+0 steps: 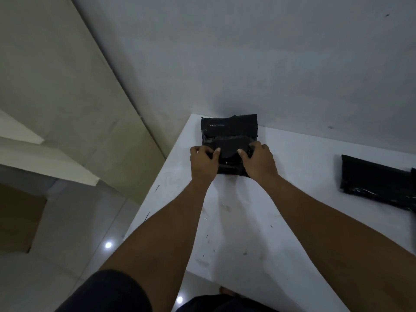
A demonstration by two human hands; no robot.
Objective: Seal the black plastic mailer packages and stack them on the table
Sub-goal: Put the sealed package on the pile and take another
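1. The table [247, 221] is white and flat, with small dark marks and scuffs on it. Its far side touches a plain grey wall [247, 52].
2. At 10 o'clock a pale cream wall [56, 86] meets the grey one. Low at 8 o'clock is a shiny tiled floor [67, 233] with two bright light spots on it.
3. The top mailer [227, 152] is black and sits at 12 o'clock, near the far left corner of the table. It lies partly on a lower mailer [227, 124], which is close to the wall.
4. The left hand [202, 163] holds the left side of the top mailer. Its fingers are curled round the edge and its thumb is on top.
5. The right hand [258, 161] holds the right side the same way, thumb on top.
6. A third mailer [378, 185], also black, lies flat at 3 o'clock, well apart from the hands. The picture cuts off its right end.
7. A brown cardboard sheet [18, 219] lies on the floor at 9 o'clock.
8. The table's left edge runs from the far corner down to 6 o'clock, just beside the left arm. There is bare tabletop between the two arms and between the right arm and the third mailer.
9. Dark shorts [108, 293] show at 7 o'clock.
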